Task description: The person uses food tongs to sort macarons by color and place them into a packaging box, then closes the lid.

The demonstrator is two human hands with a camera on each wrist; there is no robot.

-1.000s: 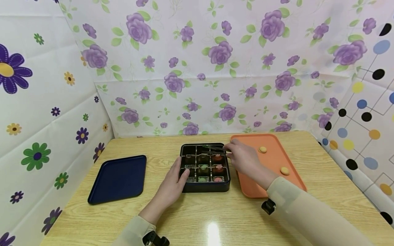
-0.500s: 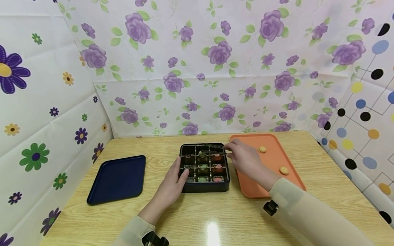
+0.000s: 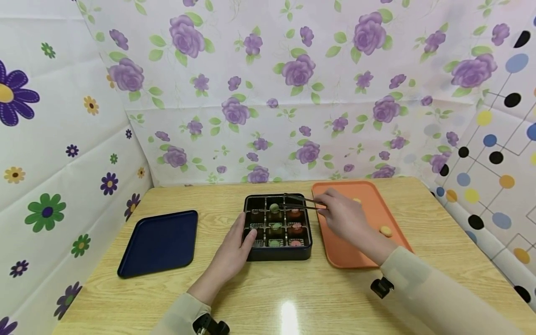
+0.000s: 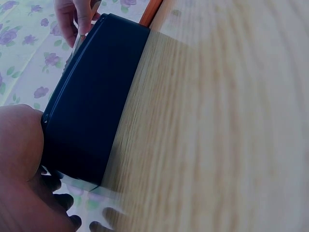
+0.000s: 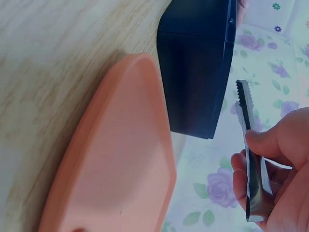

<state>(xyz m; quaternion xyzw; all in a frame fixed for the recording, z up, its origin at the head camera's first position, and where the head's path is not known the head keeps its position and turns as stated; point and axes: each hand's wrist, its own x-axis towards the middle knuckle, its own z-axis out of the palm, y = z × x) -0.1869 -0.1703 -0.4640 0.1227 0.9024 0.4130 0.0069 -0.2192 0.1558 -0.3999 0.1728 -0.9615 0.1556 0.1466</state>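
Observation:
The dark divided box (image 3: pixel 278 254) stands in the middle of the wooden table. In the head view, my left hand (image 3: pixel 232 249) holds its left side, fingers along the wall and thumb over the front-left rim. Small metal tongs (image 3: pixel 305 204) are pinched in my right hand (image 3: pixel 345 218), above the back right of the box. Their toothed tips stand apart with nothing between them, as the right wrist view shows. A green round cookie (image 3: pixel 274 208), like a macaron, sits in the back middle compartment. Further green cookies (image 3: pixel 274 243) lie in the middle column, pink ones (image 3: pixel 295 243) in the right.
An orange tray (image 3: pixel 345 256) lies right of the box, under my right hand. On it is a yellow cookie (image 3: pixel 385 231); another (image 3: pixel 357 200) is partly hidden by the hand. A dark blue tray (image 3: pixel 161 244) lies at the left. A floral sheet hangs behind the table.
The tongs have spread and let go of the green cookie in the back middle compartment. My right hand has drawn them to the right. The left hand stays on the box.

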